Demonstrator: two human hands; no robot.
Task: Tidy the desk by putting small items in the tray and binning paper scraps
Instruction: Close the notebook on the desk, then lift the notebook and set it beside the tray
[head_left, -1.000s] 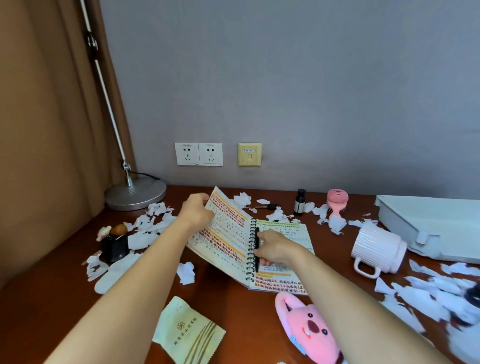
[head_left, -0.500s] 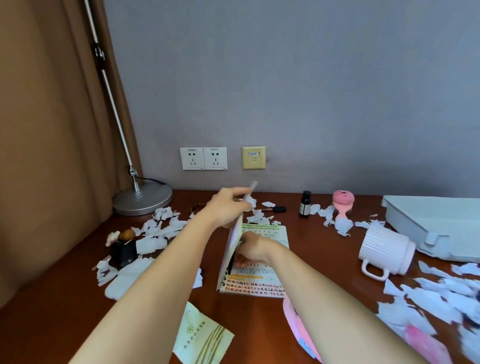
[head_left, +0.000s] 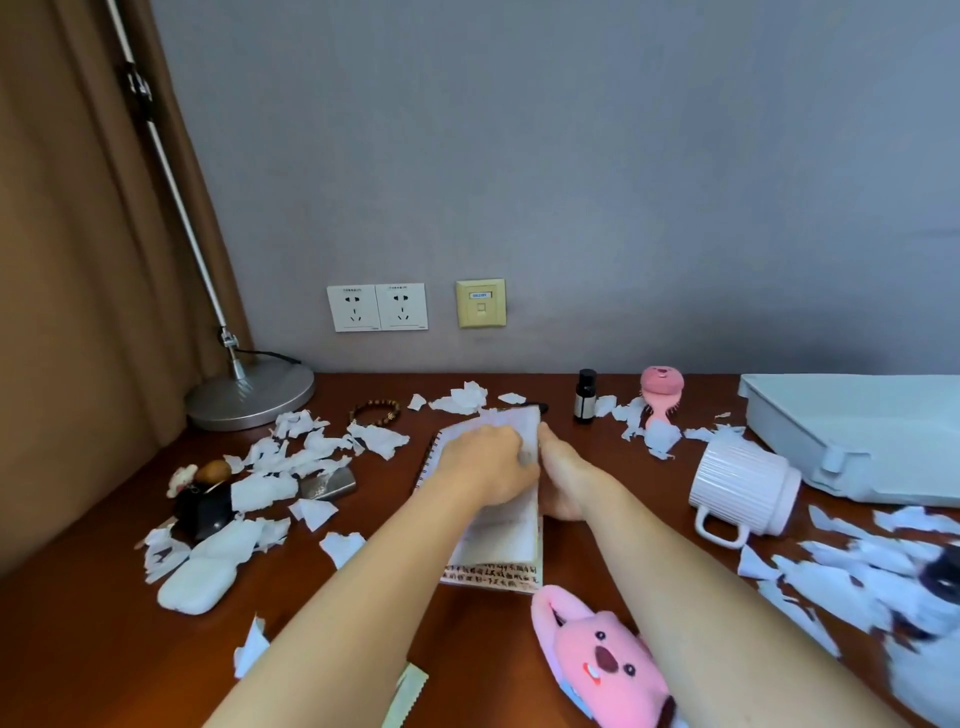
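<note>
Brown worktop (head_left: 104, 649), scraps (head_left: 291, 457) everywhere, none binned yet. Tray (head_left: 857, 431) sits far R, well apart from hands. Notebook (head_left: 498, 530) centre, nearly shut. L hand (head_left: 485, 462) flat on cover, fingers straight, pressing. R hand (head_left: 563, 475) tight at R edge, grip can't tell. Risk: forearms sweep scraps off front edge; mug (head_left: 743, 483) on its side nr R arm could roll. Vs 0.5 s ago: cover stood upright, pinched by L hand; now down.
</note>
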